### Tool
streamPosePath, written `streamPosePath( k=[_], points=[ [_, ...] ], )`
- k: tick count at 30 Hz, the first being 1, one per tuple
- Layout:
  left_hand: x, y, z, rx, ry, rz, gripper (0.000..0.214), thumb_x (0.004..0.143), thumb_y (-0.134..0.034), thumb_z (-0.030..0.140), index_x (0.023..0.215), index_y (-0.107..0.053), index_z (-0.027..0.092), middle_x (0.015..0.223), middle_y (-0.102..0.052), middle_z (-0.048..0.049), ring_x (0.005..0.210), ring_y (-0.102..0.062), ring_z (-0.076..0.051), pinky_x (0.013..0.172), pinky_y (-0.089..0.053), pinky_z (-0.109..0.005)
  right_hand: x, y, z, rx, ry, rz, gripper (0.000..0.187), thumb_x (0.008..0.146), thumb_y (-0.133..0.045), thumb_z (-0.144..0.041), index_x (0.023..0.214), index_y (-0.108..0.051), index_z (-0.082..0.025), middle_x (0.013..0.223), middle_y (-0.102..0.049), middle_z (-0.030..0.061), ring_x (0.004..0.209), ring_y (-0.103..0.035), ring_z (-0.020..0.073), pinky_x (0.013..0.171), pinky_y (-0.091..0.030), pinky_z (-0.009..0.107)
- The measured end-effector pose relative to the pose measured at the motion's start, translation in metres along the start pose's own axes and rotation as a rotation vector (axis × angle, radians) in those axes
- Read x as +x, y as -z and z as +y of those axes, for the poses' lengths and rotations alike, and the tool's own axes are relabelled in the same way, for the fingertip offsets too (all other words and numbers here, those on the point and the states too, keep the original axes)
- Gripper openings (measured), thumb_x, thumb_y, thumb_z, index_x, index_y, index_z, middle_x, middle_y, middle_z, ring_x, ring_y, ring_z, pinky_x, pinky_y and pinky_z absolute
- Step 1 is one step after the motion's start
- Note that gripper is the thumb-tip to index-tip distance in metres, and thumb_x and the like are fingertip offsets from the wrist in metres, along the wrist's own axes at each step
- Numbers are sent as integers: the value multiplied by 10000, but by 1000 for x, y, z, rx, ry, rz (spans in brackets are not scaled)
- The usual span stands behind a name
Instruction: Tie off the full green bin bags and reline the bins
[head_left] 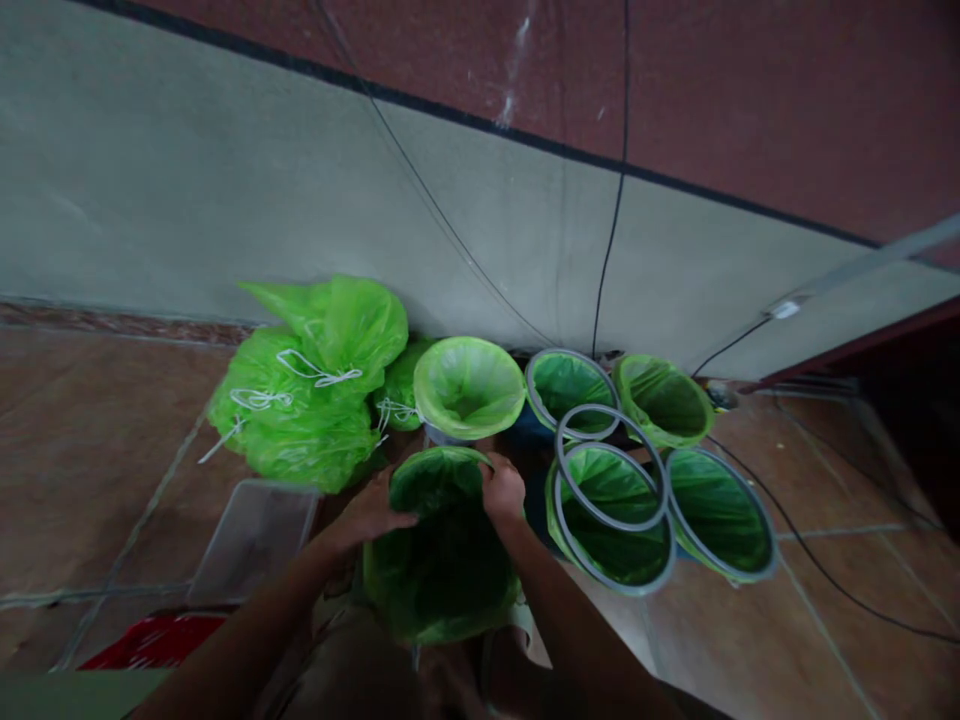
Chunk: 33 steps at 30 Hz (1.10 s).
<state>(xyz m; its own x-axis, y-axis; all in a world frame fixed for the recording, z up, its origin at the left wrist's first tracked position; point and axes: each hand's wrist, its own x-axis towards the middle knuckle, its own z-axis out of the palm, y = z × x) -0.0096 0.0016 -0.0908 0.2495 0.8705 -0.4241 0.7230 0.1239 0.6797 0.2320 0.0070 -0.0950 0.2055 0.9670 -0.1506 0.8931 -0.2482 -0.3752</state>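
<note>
A green garbage bag [439,628] lines a bin in front of my knees, its mouth spread wide and its inside dark. My left hand [373,512] grips the bag's left edge, the thumb inside and the fingers outside. On the opposite side my right hand [504,488] is closed round the far right edge of the same bag. The bin under it is mostly hidden. Just beyond stands a lined bin [427,425] with its bag folded over the rim. A loose grey ring [564,475] lies across the lined bins to the right.
Grey-rimmed bins [574,356] [656,585] [766,560] and a bag-covered bin [705,425] stand at right. Full green bags [315,440] with white ties lean by the wall [247,200]. A clear plastic container [255,535] and a red object [161,640] lie left. A black cable [825,583] crosses the tiles.
</note>
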Motion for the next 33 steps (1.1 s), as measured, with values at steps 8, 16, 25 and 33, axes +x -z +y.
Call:
streamPosePath(
  k=[8,16,25,33],
  points=[
    [29,26,41,175,-154,341,393,865,-562,366,1198,-594,161,1244,-628,-113,1165,-589,-240,1029,-445,-363,-5,19,-6,239,224,209,276,888,-483,-163,1072,-689,-154,1096,-692,95,1048,-593,228,974,-432,337],
    [42,-3,54,471,-355,238,224,895,-411,134,885,-633,162,924,-658,-82,891,-627,-196,829,-483,-320,23,2,-21,231,283,-77,254,898,-525,-154,1087,-693,-177,1108,-724,69,1037,-656,202,970,-462,303],
    [37,-1,43,503,-350,284,270,960,-392,242,886,-645,183,914,-665,-65,847,-622,-173,737,-457,-278,22,-2,-5,149,291,-182,318,929,-480,-174,1201,-644,-177,1226,-680,72,1113,-635,196,986,-454,282],
    [22,0,39,714,-494,284,197,862,-489,110,898,-674,166,1072,-675,-106,957,-625,-243,889,-469,-406,20,4,-5,-23,309,-240,362,916,-464,-143,1254,-595,-145,1177,-685,119,1066,-646,220,949,-469,306]
  ],
)
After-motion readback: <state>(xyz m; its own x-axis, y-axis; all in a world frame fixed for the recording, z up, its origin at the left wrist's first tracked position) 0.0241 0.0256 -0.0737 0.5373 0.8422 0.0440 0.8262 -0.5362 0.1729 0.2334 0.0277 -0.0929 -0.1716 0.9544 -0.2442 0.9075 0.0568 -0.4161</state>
